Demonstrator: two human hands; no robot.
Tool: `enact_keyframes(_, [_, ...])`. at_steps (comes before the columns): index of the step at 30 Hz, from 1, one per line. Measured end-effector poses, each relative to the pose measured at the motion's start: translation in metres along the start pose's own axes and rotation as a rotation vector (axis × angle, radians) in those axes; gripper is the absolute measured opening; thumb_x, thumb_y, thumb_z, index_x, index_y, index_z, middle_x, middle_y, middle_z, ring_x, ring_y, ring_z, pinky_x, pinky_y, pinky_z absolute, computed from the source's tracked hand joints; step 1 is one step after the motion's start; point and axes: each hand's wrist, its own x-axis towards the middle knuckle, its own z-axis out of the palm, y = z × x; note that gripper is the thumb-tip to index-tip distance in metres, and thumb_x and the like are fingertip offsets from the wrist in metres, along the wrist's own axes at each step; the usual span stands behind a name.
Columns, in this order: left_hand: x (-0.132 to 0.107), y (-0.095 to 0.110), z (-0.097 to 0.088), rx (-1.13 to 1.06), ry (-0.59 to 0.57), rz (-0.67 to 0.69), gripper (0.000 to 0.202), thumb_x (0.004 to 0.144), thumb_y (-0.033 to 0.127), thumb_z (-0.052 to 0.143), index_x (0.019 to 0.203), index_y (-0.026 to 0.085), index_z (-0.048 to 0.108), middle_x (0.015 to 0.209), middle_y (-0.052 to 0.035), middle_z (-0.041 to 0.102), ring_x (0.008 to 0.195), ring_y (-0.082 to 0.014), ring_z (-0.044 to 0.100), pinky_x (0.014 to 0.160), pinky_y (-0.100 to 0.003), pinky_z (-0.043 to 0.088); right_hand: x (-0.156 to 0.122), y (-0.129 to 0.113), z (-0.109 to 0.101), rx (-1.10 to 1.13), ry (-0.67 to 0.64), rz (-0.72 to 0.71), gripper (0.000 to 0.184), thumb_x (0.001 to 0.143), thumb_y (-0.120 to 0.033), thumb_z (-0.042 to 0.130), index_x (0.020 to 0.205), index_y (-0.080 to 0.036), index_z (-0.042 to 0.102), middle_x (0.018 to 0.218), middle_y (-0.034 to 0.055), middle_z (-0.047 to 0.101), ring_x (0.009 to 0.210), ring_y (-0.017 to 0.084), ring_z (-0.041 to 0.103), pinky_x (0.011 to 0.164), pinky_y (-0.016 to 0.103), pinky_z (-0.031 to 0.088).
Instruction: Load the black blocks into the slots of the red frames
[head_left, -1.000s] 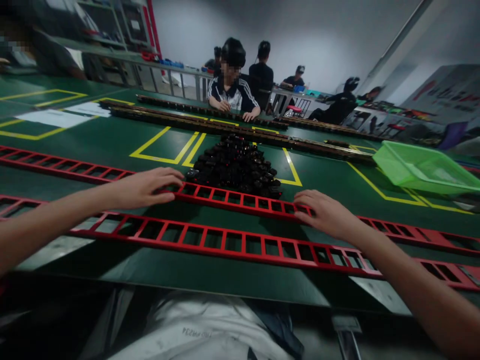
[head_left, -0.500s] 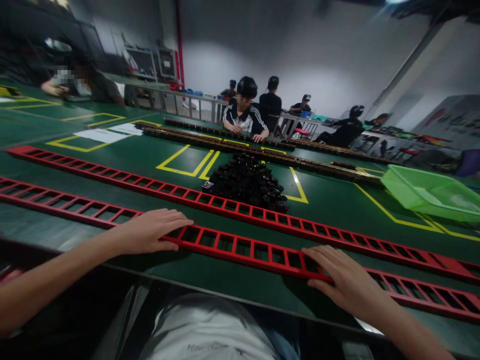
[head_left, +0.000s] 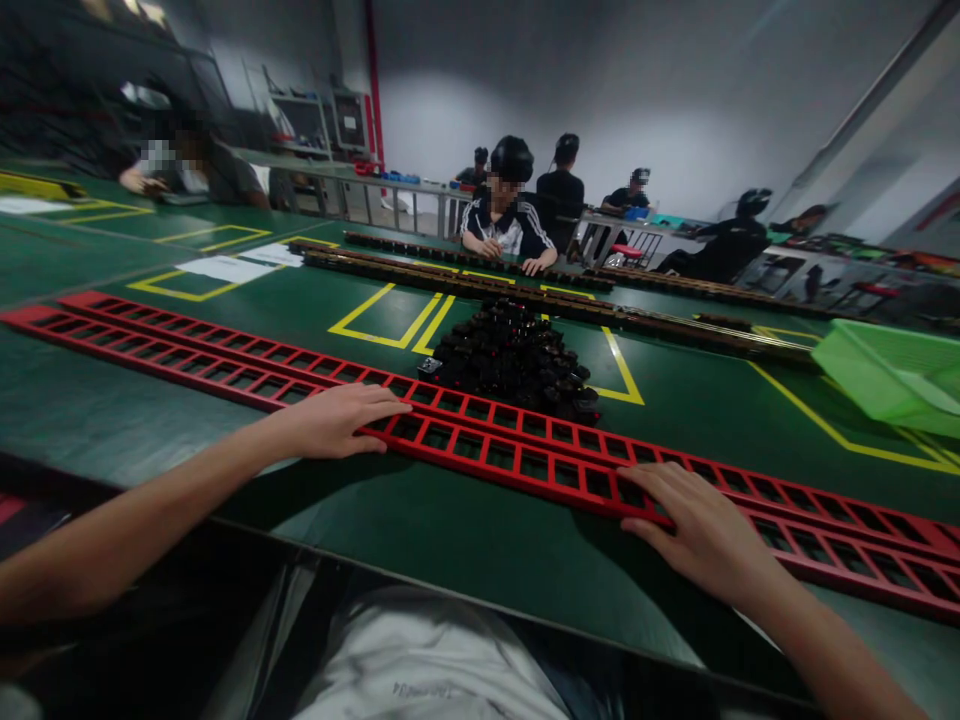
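My left hand (head_left: 337, 420) and my right hand (head_left: 697, 520) grip the near red ladder-like strip (head_left: 480, 467), thumbs along its front edge and fingers over its top. This strip is long and lies across the green table, with a row of rectangular openings. Right behind it, almost parallel, runs a second red ladder-like strip (head_left: 79, 299); around the middle the two look to be side by side. My fingers hide parts of the near strip. A heap of small black parts (head_left: 510, 360) sits just beyond the far strip.
Long dark brown strips (head_left: 420, 276) lie across the table (head_left: 300, 500) behind the heap. A light green plastic basket (head_left: 892, 375) stands at the right. White papers (head_left: 225, 268) lie at the left among yellow tape outlines. A person (head_left: 506, 215) sits opposite; others work farther back.
Both my hands have moved the near red strip away from me, closing the gap to the far strip. The view has also shifted slightly.
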Motion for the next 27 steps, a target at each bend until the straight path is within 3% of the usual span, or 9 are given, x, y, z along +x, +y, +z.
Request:
enact_keyframes(4, [-0.005, 0.001, 0.002, 0.017, 0.029, -0.018, 0.050, 0.090, 0.039, 0.060, 0.137, 0.023, 0.055, 0.132, -0.0113, 0.060, 0.117, -0.0276, 0.059, 0.098, -0.039, 0.048, 0.003, -0.010, -0.008, 0.043, -0.035, 0.034, 0.035, 0.088, -0.031, 0.064, 0.119, -0.018, 0.059, 0.116, 0.0132, 0.066, 0.108, 0.031, 0.062, 0.090, 0.048, 0.053])
enact_keyframes(7, [0.000, 0.006, -0.007, 0.055, 0.040, -0.004, 0.042, 0.091, 0.044, 0.058, 0.128, 0.025, 0.063, 0.125, -0.0097, 0.062, 0.111, -0.0274, 0.060, 0.095, -0.040, 0.048, 0.011, -0.014, -0.024, 0.069, -0.047, 0.011, 0.023, 0.090, -0.029, 0.061, 0.111, -0.020, 0.063, 0.121, 0.0126, 0.064, 0.113, 0.031, 0.059, 0.094, 0.049, 0.050])
enact_keyframes(9, [0.015, 0.012, -0.019, 0.063, 0.026, 0.030, 0.033, 0.092, 0.045, 0.056, 0.115, 0.025, 0.069, 0.119, -0.0080, 0.063, 0.107, -0.0255, 0.060, 0.093, -0.038, 0.048, 0.027, -0.013, -0.034, 0.093, -0.014, 0.000, 0.015, 0.092, -0.028, 0.057, 0.103, -0.020, 0.065, 0.123, 0.0120, 0.062, 0.114, 0.030, 0.058, 0.096, 0.049, 0.049])
enact_keyframes(12, [0.060, 0.021, -0.030, 0.017, 0.006, 0.101, 0.029, 0.096, 0.041, 0.050, 0.103, 0.022, 0.071, 0.113, -0.0067, 0.063, 0.101, -0.0214, 0.060, 0.091, -0.034, 0.047, 0.067, -0.007, -0.038, 0.166, 0.046, -0.006, 0.013, 0.094, -0.026, 0.055, 0.099, -0.020, 0.065, 0.114, 0.0106, 0.064, 0.108, 0.026, 0.060, 0.094, 0.041, 0.050])
enact_keyframes(16, [0.134, 0.032, -0.016, -0.049, 0.092, 0.142, 0.029, 0.096, 0.035, 0.051, 0.114, 0.020, 0.068, 0.120, -0.0077, 0.060, 0.105, -0.0206, 0.060, 0.093, -0.032, 0.046, 0.121, 0.001, -0.019, 0.100, 0.028, 0.066, 0.013, 0.092, -0.025, 0.057, 0.099, -0.018, 0.065, 0.104, 0.0084, 0.066, 0.094, 0.023, 0.064, 0.081, 0.034, 0.051])
enact_keyframes(19, [0.163, 0.037, 0.008, -0.034, 0.185, 0.122, 0.033, 0.095, 0.032, 0.052, 0.122, 0.017, 0.064, 0.128, -0.0106, 0.057, 0.114, -0.0234, 0.056, 0.101, -0.036, 0.044, 0.133, 0.006, 0.000, 0.001, 0.021, 0.140, 0.017, 0.094, -0.028, 0.055, 0.104, -0.018, 0.066, 0.108, 0.0091, 0.066, 0.094, 0.023, 0.065, 0.077, 0.033, 0.051])
enact_keyframes(23, [0.161, 0.037, 0.027, -0.029, 0.198, 0.145, 0.033, 0.096, 0.031, 0.049, 0.123, 0.017, 0.063, 0.131, -0.0115, 0.056, 0.119, -0.0253, 0.052, 0.106, -0.042, 0.041, 0.118, 0.022, 0.015, 0.040, 0.009, 0.229, 0.021, 0.094, -0.028, 0.056, 0.109, -0.018, 0.065, 0.113, 0.0102, 0.065, 0.095, 0.024, 0.065, 0.078, 0.035, 0.053])
enact_keyframes(27, [0.153, 0.037, 0.024, -0.025, 0.232, 0.195, 0.030, 0.097, 0.032, 0.048, 0.113, 0.016, 0.067, 0.136, -0.0125, 0.051, 0.125, -0.0273, 0.046, 0.110, -0.045, 0.038, 0.108, 0.037, 0.026, 0.211, 0.018, 0.192, 0.021, 0.092, -0.025, 0.057, 0.110, -0.017, 0.066, 0.113, 0.0112, 0.063, 0.100, 0.024, 0.063, 0.091, 0.040, 0.052])
